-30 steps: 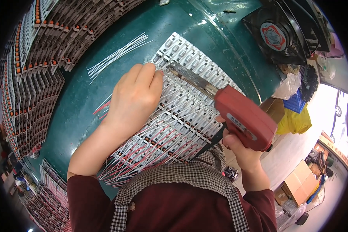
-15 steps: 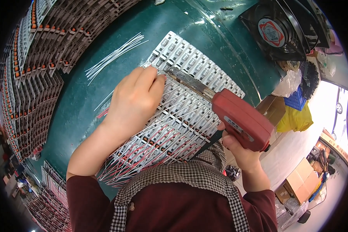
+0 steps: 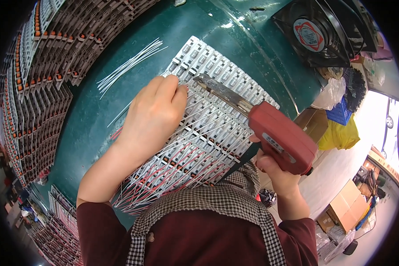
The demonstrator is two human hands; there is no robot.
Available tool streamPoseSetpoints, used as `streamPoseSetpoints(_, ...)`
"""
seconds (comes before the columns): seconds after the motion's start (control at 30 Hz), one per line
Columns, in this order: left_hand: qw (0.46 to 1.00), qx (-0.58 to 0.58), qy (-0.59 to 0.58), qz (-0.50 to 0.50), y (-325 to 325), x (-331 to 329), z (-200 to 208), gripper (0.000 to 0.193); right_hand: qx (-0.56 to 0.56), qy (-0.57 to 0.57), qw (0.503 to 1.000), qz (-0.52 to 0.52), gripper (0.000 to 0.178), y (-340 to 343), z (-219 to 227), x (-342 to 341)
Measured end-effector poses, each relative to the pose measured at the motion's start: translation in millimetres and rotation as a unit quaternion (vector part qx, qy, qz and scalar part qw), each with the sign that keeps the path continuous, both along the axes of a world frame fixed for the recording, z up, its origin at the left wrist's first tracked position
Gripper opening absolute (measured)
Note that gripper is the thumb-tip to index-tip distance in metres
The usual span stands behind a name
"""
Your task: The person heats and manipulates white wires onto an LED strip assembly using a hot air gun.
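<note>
The view comes from the wearer's head, through the left of two fisheye cameras set side by side, and faces steeply down, upright and unmirrored. Nearest the lens, along the lower edge, is the wearer's checked apron (image 3: 208, 199); the left hand (image 3: 157, 106) and right hand (image 3: 272, 166) lie farther out, around mid-picture, above the green table (image 3: 88, 124). The wide lens also takes in a black fan (image 3: 309, 35) at upper right, bends straight edges, and leaves dark, curved corners.
</note>
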State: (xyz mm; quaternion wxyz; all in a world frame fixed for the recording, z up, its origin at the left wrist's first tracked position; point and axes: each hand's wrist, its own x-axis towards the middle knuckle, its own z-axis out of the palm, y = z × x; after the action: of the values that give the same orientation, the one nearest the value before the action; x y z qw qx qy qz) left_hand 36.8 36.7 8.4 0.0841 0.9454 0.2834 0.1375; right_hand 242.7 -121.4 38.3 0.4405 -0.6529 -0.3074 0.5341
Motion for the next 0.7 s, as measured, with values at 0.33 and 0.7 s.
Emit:
streamPoseSetpoints(0.33,0.999,0.007,-0.040,0.004,-1.4,0.9,-2.6,0.016,0.038,0.053,0.998,-0.004,0.061,-5.6,-3.0,1.9)
streamPoseSetpoints(0.7,0.997,-0.033,-0.056,-0.029,0.0,4.2,-3.5,0.018,0.026,0.015,0.999,0.026,0.061,-10.1,-3.6,5.2)
